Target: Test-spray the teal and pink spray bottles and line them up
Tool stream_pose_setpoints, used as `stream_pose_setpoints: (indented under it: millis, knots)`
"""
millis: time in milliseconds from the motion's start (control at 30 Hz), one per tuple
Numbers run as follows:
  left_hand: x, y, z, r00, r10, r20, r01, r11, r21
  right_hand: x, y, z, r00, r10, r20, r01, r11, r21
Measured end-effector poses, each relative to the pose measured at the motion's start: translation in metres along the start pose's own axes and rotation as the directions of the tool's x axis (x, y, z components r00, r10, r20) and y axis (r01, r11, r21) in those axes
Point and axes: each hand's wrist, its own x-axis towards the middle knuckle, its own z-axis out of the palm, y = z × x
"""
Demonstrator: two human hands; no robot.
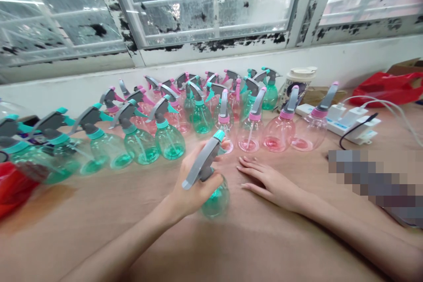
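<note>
1. The nearest spray bottle (216, 202) is showing translucent green, its head (202, 161) grey, its nozzle (219, 135) teal.
2. Other bottles (170, 145) are showing green or pink.
3. The cup (301, 79) is bearing dark print on white.
4. The bags (385, 90) are showing red.
5. The counter (264, 246) is showing brown.

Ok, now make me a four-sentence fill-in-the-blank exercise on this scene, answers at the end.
1. The left hand holds a bottle tinted ____.
2. The right hand lies palm ____ on the table.
3. The cup has a ____ lid.
4. The rightmost spray bottle has a ____ collar.

Missing words: green; down; white; pink.
</note>
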Motion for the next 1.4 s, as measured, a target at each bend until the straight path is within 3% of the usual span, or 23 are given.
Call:
stream_pose_setpoints:
  millis: [567,800,1067,1233,1400]
  knots:
    - [0.0056,0.0047,-0.0036,0.997,0.013,0.073,-0.013,1.000,0.000,-0.0008,0.0003,0.0008,1.000,0.008,-0.029,-0.007,0.999,0.046]
    - [0.0002,0.0042,-0.0063,1.000,0.001,-0.031,0.001,0.998,0.056,-0.0019,0.0010,0.0003,1.000,0.007,-0.027,-0.006,0.999,0.041]
    - [0.0031,0.0064,-0.0046,0.999,0.004,0.052,-0.005,0.999,0.036,-0.0019,0.0018,0.0018,1.000,0.000,-0.019,0.000,1.000,0.023]
    - [-0.0029,0.0054,-0.0001,0.998,-0.058,-0.029,0.059,0.998,0.029,-0.0021,0.0020,0.0017,0.999,-0.003,-0.036,0.004,0.999,0.036]
    - [-0.0030,0.0060,0.0014,1.000,-0.010,-0.023,0.010,1.000,0.004,-0.0022,0.0014,0.0012,0.999,-0.012,-0.041,0.014,0.999,0.044]
